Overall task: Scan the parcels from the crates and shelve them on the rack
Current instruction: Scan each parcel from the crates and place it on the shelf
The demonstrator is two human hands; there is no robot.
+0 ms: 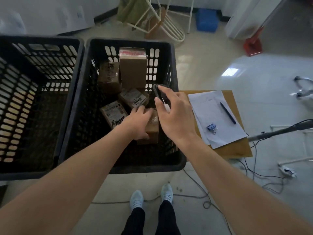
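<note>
Five cardboard parcels remain in the right crate [176, 160]; the left crate [71, 92] looks emptied. The nearest parcel [152, 131] is gripped by the left hand [138, 123]. A dark scanner [160, 95] is clasped in the right hand [176, 114]. Shelving is judged outstanding.

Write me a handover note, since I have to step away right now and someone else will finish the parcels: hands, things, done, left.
Left hand grips a small brown parcel low in the right crate.
Right hand holds the dark handheld scanner above that parcel.
Four more parcels lie in the right crate, including a tall box at the back. The left crate looks empty.
The rack is out of view, so I cannot tell what is shelved.
Left: scan this parcel, shelve it, then the rest.
</note>
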